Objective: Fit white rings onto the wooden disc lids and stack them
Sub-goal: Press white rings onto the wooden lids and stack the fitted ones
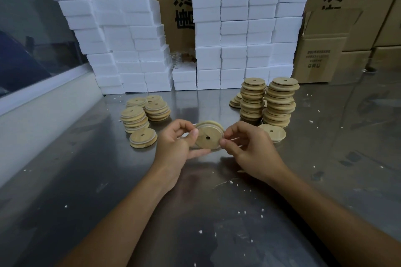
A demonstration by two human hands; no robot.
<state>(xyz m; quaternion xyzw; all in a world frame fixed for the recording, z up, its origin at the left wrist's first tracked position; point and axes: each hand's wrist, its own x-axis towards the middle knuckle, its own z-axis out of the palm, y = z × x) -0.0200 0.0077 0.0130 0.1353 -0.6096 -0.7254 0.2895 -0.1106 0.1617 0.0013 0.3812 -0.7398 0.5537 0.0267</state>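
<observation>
Left hand [176,141] and right hand [245,147] pinch opposite edges of one wooden disc lid [208,135] held above the desk [195,201] (white ring [220,127] partly seated): press it evenly round the rim, then add to the finished stacks [135,118].

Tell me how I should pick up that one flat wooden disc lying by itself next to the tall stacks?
Probably by its rim. The single round wooden disc lid lies flat on the shiny metal table, so no face is free to pinch. Come from above on its near side, away from the tall stack of wooden lids behind it, with thumb and finger on opposite edges.
</observation>
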